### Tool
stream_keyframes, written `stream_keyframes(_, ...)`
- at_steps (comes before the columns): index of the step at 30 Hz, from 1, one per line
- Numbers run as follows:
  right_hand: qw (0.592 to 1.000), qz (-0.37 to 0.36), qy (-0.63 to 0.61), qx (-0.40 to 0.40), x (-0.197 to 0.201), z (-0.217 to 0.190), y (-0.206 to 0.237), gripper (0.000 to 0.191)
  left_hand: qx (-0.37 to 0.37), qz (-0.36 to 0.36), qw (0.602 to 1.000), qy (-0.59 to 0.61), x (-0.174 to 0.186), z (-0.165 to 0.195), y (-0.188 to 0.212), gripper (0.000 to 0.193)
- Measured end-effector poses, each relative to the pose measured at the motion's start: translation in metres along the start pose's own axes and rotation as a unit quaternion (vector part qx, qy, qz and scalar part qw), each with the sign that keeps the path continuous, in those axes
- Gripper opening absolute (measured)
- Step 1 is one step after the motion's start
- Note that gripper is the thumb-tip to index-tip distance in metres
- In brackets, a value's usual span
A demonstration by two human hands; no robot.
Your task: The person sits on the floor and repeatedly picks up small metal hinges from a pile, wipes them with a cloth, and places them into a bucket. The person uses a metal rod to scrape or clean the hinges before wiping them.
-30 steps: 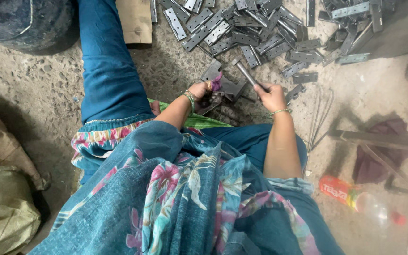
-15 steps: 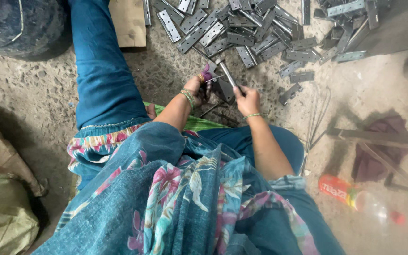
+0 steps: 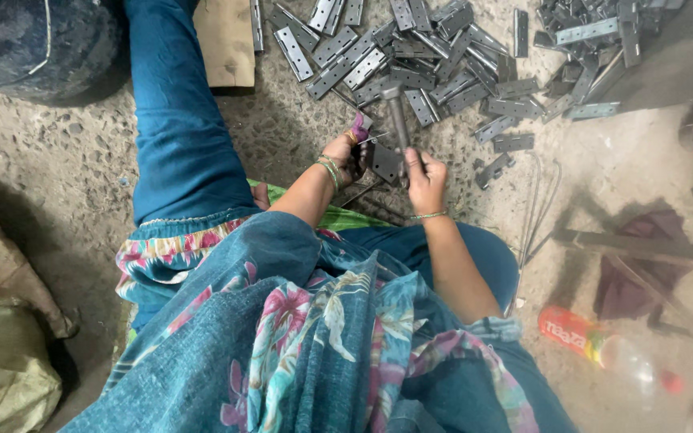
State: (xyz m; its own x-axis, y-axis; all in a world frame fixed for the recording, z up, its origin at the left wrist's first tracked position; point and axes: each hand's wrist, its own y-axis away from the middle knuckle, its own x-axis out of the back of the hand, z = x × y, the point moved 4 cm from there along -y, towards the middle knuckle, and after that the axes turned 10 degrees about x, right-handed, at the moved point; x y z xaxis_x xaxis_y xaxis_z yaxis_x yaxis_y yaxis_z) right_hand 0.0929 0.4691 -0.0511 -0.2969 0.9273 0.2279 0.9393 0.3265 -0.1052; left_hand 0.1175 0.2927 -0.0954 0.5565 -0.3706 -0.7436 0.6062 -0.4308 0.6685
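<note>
Hinge (image 3: 384,160) sits on the floor before my knees, pinched in my left hand (image 3: 343,154); my right hand (image 3: 425,172) is closed around a hammer (image 3: 398,116) raised over it. A crooked blow could catch my left fingers. Hinge pile (image 3: 435,64) crowds ahead, rods (image 3: 532,204) right; left floor (image 3: 66,168) lies barer.

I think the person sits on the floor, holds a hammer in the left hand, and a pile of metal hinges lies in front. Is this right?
Not quite. The head view shows the hammer in the right hand; the left hand steadies a metal hinge piece. The pile of metal hinges does lie in front.
</note>
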Motion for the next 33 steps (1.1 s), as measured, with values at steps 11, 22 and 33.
stream_keyframes(11, 0.999, 0.003, -0.020, 0.044, 0.011, -0.028, 0.002, 0.030, 0.011, 0.041, 0.998, -0.048, 0.001, 0.006, -0.001, 0.032)
stream_keyframes(22, 0.925, 0.006, 0.380, -0.011, 0.049, -0.012, -0.052, 0.041, 0.014, 0.025, 0.998, -0.051, 0.006, 0.007, -0.010, 0.034)
stream_keyframes(33, 0.864, -0.033, 0.482, 0.142, 0.049, 0.003, -0.114, 0.035, -0.279, 0.100, 0.933, -0.207, -0.001, 0.046, 0.026, 0.011)
